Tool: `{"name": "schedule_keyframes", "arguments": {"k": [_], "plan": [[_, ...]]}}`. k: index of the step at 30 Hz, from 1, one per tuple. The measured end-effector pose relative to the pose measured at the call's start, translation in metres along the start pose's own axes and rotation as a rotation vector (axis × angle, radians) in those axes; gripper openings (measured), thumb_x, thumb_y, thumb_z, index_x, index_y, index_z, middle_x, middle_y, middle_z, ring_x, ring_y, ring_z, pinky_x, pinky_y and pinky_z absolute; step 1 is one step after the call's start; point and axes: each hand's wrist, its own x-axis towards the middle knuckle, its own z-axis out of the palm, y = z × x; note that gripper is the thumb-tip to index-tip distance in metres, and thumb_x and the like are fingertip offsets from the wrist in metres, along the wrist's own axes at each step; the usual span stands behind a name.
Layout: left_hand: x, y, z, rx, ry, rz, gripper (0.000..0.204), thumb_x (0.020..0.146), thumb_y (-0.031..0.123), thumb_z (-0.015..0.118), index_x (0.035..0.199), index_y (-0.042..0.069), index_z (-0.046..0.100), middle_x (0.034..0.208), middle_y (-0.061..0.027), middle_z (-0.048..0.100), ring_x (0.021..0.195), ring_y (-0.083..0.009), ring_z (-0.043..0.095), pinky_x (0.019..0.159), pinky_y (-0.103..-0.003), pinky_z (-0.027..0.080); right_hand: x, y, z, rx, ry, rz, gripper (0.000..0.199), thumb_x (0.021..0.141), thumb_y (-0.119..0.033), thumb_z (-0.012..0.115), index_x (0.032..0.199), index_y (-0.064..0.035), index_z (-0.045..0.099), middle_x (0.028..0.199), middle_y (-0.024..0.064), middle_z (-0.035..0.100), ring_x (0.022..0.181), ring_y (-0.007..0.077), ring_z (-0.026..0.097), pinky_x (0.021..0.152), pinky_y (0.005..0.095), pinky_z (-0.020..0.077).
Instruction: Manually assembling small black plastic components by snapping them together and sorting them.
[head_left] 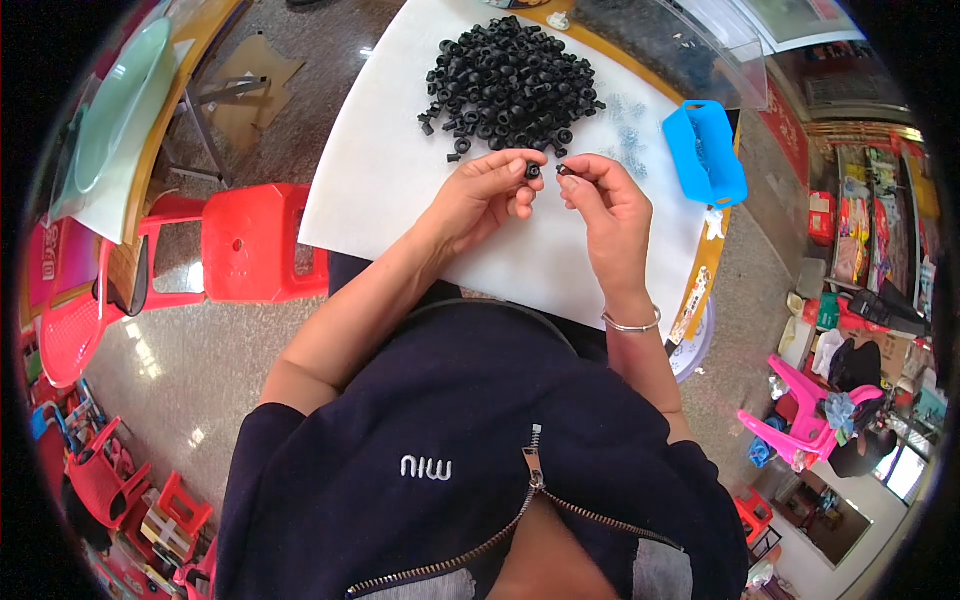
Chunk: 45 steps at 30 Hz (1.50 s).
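Note:
Between the thumb and forefinger of my left hand [488,195] is a small black ring-shaped part [533,171], its round opening turned toward me. Close by on its right, my right hand [610,200] pinches another small dark piece [564,170], mostly covered by the fingertips. A narrow gap separates the two pieces. Just beyond both hands lies a large heap of small black parts [510,85] on the white tabletop [385,150]. Tiny clear or bluish bits [628,130] are scattered to the right of the heap.
A blue plastic basket [705,150] stands at the table's right edge, with small bits inside. Beyond it rises a clear panel [670,50]. A red stool [250,243] is left of the table, a pink chair [800,415] to the right. A pale green basin [125,100] sits far left.

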Motion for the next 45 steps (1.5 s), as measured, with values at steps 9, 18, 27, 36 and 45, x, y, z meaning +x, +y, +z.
{"name": "schedule_keyframes", "arguments": {"k": [9,18,27,36,45], "plan": [[0.0,0.001,-0.002,-0.015,-0.04,-0.015,0.028,0.092,0.014,0.054,0.115,-0.002,0.054,0.091,-0.0096,0.063,0.067,-0.0104,0.061,0.064,-0.022,0.053,-0.003,-0.002,0.007,-0.298,0.052,-0.278,0.015,0.082,-0.001,0.062,0.096,-0.0015,0.066,0.086,0.0064,0.064,0.073,0.0113,0.058,0.067,0.0228,0.0464],[0.0,0.001,-0.001,-0.036,-0.051,-0.031,0.024,0.092,0.012,0.053,0.112,-0.002,0.055,0.09,-0.0098,0.063,0.067,-0.0112,0.062,0.065,-0.023,0.055,-0.004,-0.008,0.008,-0.376,0.027,-0.336,0.016,0.082,0.003,0.06,0.096,-0.0012,0.066,0.09,0.0086,0.063,0.075,0.014,0.063,0.065,0.0243,0.0489],[0.002,-0.001,-0.003,-0.019,-0.01,-0.049,0.027,0.09,0.014,0.057,0.112,0.0,0.054,0.091,-0.0119,0.064,0.064,-0.0122,0.062,0.062,-0.024,0.054,-0.003,-0.002,0.009,-0.383,0.013,-0.308,0.016,0.082,0.003,0.06,0.097,-0.0009,0.065,0.089,0.0093,0.063,0.076,0.015,0.065,0.066,0.0249,0.0501],[0.0,-0.001,0.001,0.078,0.014,-0.015,0.017,0.09,0.012,0.056,0.103,0.0,0.058,0.087,-0.0072,0.063,0.066,-0.0099,0.061,0.065,-0.025,0.054,-0.003,0.004,0.006,-0.447,0.016,-0.37,0.015,0.081,0.004,0.059,0.095,-0.0011,0.065,0.089,0.011,0.063,0.075,0.0192,0.065,0.067,0.0278,0.051],[0.001,-0.001,0.003,0.102,0.038,-0.009,0.018,0.09,0.012,0.056,0.103,0.0,0.058,0.087,-0.0077,0.064,0.066,-0.0106,0.06,0.065,-0.026,0.054,-0.001,0.006,0.003,-0.363,-0.005,-0.315,0.014,0.082,0.002,0.06,0.094,-0.0005,0.065,0.089,0.0102,0.064,0.078,0.0172,0.064,0.068,0.0265,0.0501]]}}
